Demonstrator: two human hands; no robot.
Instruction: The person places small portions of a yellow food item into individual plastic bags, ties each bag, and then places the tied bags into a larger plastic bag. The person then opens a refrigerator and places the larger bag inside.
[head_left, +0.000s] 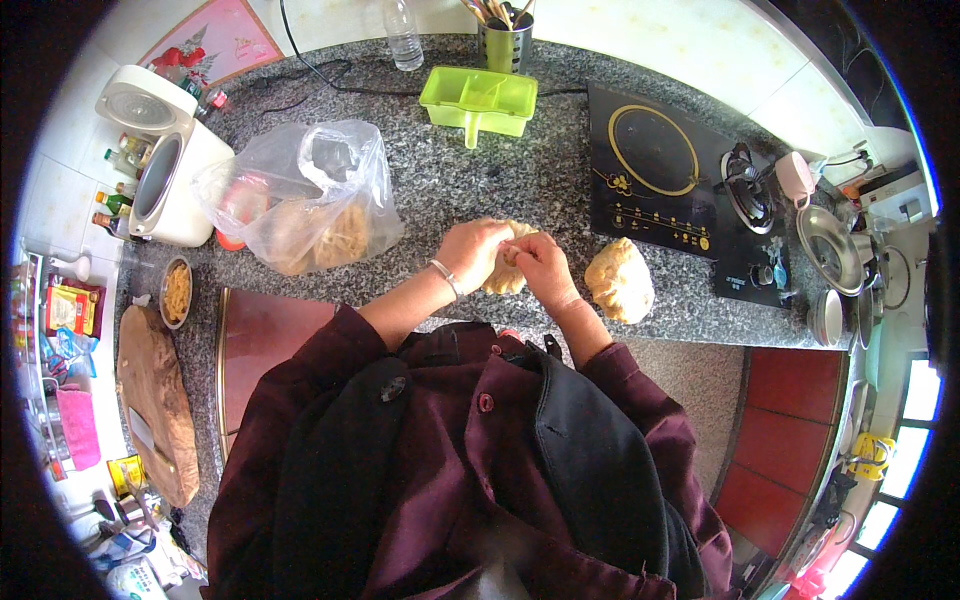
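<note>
On the granite counter in front of me is a rounded, pale yellow lump (504, 283) of what may be food; its exact kind cannot be told. My left hand (471, 253) grips its left side, with a light-coloured bangle at the wrist. From the right, my right hand (545, 271) pinches at the same lump, its fingertips meeting those of the left. My fingers hide much of its middle. A second pale yellow lump (619, 281), uneven and folded on its surface, sits apart to the right of my right hand.
A clear plastic bag (346, 180) holding similar lumps lies left. Behind stands a green compartment box (478, 101). An induction cooktop (652, 161) and gas burner (748, 187) are right. Far left are a rice cooker (191, 180), a bowl (177, 292) of yellow pieces and a wooden board (154, 405).
</note>
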